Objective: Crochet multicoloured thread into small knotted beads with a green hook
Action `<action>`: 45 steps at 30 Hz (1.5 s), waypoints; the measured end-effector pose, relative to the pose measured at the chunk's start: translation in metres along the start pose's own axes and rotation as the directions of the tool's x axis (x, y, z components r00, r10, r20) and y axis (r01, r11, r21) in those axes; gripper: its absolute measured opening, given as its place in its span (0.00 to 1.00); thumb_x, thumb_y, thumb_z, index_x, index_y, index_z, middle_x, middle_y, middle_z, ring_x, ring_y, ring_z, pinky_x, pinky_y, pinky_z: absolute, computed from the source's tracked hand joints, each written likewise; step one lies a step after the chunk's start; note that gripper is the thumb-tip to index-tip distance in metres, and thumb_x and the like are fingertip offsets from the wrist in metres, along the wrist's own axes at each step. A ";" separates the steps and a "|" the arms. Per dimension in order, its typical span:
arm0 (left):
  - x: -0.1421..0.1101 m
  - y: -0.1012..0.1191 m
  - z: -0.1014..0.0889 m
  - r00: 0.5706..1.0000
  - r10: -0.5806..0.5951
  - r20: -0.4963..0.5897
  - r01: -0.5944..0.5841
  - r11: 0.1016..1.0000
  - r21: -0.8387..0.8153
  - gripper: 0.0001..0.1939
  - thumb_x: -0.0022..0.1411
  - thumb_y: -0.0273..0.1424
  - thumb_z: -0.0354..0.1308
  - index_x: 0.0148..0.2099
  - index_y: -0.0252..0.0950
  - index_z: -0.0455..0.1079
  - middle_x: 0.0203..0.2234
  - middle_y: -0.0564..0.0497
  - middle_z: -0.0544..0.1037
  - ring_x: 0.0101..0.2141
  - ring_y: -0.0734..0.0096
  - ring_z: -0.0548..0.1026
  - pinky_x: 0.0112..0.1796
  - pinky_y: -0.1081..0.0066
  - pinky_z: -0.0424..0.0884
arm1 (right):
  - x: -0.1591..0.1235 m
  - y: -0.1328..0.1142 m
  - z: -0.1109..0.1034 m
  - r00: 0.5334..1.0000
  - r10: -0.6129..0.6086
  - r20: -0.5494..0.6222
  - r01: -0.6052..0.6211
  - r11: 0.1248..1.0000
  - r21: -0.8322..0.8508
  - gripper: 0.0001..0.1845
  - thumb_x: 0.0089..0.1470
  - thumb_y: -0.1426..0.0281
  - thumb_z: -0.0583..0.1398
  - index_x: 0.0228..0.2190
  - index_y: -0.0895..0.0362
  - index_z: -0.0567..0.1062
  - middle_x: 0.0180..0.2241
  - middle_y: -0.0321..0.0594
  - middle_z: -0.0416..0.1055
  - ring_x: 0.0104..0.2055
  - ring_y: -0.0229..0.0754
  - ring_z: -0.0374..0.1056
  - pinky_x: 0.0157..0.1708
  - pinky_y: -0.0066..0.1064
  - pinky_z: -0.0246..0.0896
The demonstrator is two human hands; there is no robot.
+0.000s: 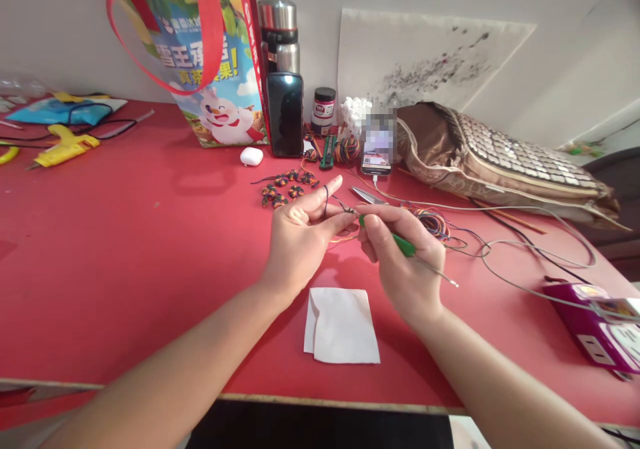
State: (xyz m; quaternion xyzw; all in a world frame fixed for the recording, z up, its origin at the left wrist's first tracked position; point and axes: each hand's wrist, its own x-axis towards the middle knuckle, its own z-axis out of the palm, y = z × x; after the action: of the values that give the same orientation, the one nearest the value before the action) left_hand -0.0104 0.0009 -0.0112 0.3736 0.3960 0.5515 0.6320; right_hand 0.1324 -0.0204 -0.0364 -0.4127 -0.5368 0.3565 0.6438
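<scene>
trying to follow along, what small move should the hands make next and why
Probably catch the dark yarn with the green-handled tool: the right hand holds the tool with its front end close by the left hand, whose index finger has the yarn looped around it.

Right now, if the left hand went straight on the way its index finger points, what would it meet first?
The left hand would probably meet the lit phone, though depth is unclear.
</scene>
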 end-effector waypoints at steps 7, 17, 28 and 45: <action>0.004 0.001 -0.002 0.997 -0.051 0.058 0.055 0.996 -0.076 0.30 0.47 0.27 0.82 0.54 0.41 0.86 0.27 0.56 0.85 0.30 0.75 0.78 0.40 0.71 0.77 | -0.010 0.004 0.002 0.972 -0.232 0.036 0.235 0.956 -0.178 0.07 0.70 0.68 0.64 0.47 0.51 0.82 0.37 0.38 0.80 0.31 0.36 0.70 0.34 0.33 0.71; 0.012 0.015 -0.016 0.985 -0.099 0.143 0.105 0.994 -0.034 0.25 0.42 0.27 0.84 0.46 0.44 0.88 0.26 0.56 0.83 0.28 0.76 0.77 0.39 0.70 0.74 | 0.000 0.001 -0.005 0.996 0.012 0.086 -0.025 0.987 0.160 0.10 0.66 0.60 0.68 0.42 0.53 0.85 0.25 0.33 0.71 0.23 0.34 0.63 0.23 0.29 0.61; 0.013 0.017 -0.015 0.986 -0.125 0.112 0.130 0.991 -0.038 0.25 0.40 0.27 0.84 0.44 0.44 0.88 0.26 0.57 0.83 0.32 0.75 0.79 0.39 0.72 0.73 | 0.003 0.001 -0.008 0.989 0.094 0.117 -0.122 0.957 0.263 0.09 0.66 0.61 0.69 0.41 0.53 0.87 0.24 0.33 0.71 0.22 0.33 0.60 0.22 0.28 0.58; 0.014 0.027 -0.024 0.982 -0.121 0.147 0.115 0.992 0.046 0.28 0.44 0.26 0.83 0.51 0.39 0.87 0.27 0.54 0.85 0.35 0.67 0.84 0.48 0.65 0.77 | 0.007 -0.008 -0.016 0.991 0.073 0.111 -0.091 0.981 0.171 0.10 0.64 0.61 0.70 0.39 0.54 0.87 0.21 0.32 0.67 0.21 0.34 0.59 0.21 0.29 0.53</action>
State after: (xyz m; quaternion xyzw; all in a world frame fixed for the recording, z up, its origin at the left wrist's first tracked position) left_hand -0.0419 0.0191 0.0021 0.4016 0.3793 0.4759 0.6844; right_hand 0.1494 -0.0193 -0.0279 -0.3570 -0.5186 0.4498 0.6334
